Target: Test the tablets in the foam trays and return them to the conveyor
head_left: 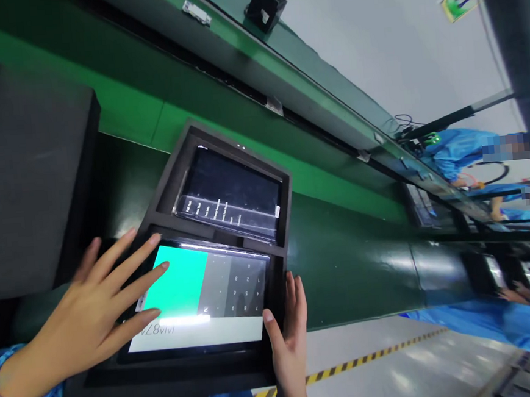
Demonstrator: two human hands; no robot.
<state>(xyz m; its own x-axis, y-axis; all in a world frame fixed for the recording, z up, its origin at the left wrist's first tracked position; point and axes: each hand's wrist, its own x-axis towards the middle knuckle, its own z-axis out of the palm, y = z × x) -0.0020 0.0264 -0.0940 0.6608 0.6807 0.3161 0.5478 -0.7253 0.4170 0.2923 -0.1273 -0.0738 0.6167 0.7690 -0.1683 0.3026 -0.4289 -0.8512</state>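
A black foam tray (pixel 226 146) with two recesses lies in front of me and holds two tablets. The nearer tablet (pixel 232 283) is lit, showing a calculator keypad, a bright green area and a white strip with characters turned upside down. My left hand (pixel 94 303) is spread over this tablet's left end, fingertips over the green area; whether they touch the glass I cannot tell. At the right side my right hand (pixel 289 337) grips the tray's edge, thumb above by the screen corner and fingers along the outside. The farther tablet (pixel 232 189) shows a dark screen with a white text list.
A grey foam block (pixel 29 174) stands at the left on the green bench (pixel 352 259). A metal rail (pixel 292 77) runs behind, with a black device (pixel 268 5) on it. Co-workers in blue sleeves (pixel 463 146) are at the right. Yellow-black tape (pixel 364 359) marks the floor.
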